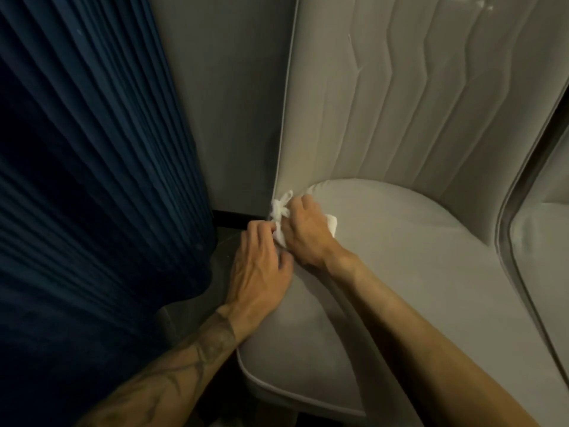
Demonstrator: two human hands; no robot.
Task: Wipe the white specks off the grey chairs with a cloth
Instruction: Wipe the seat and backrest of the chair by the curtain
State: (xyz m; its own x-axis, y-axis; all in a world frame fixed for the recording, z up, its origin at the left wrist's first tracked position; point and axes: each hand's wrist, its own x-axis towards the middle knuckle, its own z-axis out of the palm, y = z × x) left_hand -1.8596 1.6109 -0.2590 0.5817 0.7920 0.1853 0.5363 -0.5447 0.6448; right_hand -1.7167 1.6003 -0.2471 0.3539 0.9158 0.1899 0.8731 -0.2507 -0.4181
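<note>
A grey upholstered chair [415, 257] fills the right half of the head view, with a rounded seat cushion and a quilted backrest. A white cloth [280, 208] is bunched at the seat's left rear corner, where cushion meets backrest. My right hand [304, 232] lies on top of the cloth with curled fingers gripping it. My left hand [261, 266] sits just left of it at the seat's edge, fingertips pinching the cloth's lower end. Small white marks show high on the backrest [351, 38].
A dark blue pleated curtain [92, 180] hangs close on the left. A grey wall [228, 103] stands behind the chair with a dark skirting strip at floor level. A second grey chair [542, 257] adjoins on the right.
</note>
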